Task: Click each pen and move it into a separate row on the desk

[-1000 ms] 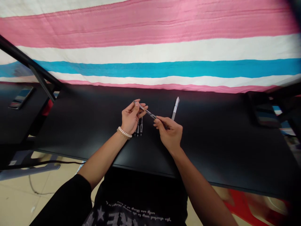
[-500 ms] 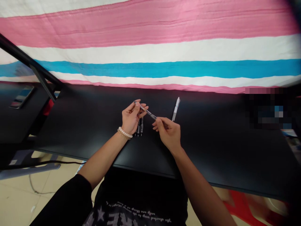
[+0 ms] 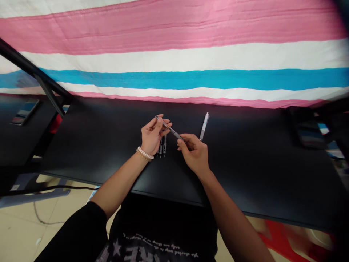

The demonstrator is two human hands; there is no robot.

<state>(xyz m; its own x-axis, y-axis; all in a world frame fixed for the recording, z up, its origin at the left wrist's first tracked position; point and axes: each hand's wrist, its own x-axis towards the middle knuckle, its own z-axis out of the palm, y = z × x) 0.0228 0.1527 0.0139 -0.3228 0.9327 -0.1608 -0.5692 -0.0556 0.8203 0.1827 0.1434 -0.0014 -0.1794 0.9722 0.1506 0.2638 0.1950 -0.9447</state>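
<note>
We see a slim clear-barrelled pen (image 3: 170, 129) held in the air above a matte black table (image 3: 245, 171), slanting between our two hands. Our left hand (image 3: 152, 136) pinches its far end between thumb and fingers, while our right hand (image 3: 193, 154) clamps its near end with the fingertips. The hands are apart, joined only by the pen. Just under the left hand, a row of slim black pens (image 3: 162, 147) lies side by side on the table. To the far right of the right hand lies a white pen (image 3: 204, 126). A white beaded bracelet (image 3: 145, 153) circles our left wrist. Beyond the table hangs a pink, white and blue striped cloth (image 3: 174, 80).
</note>
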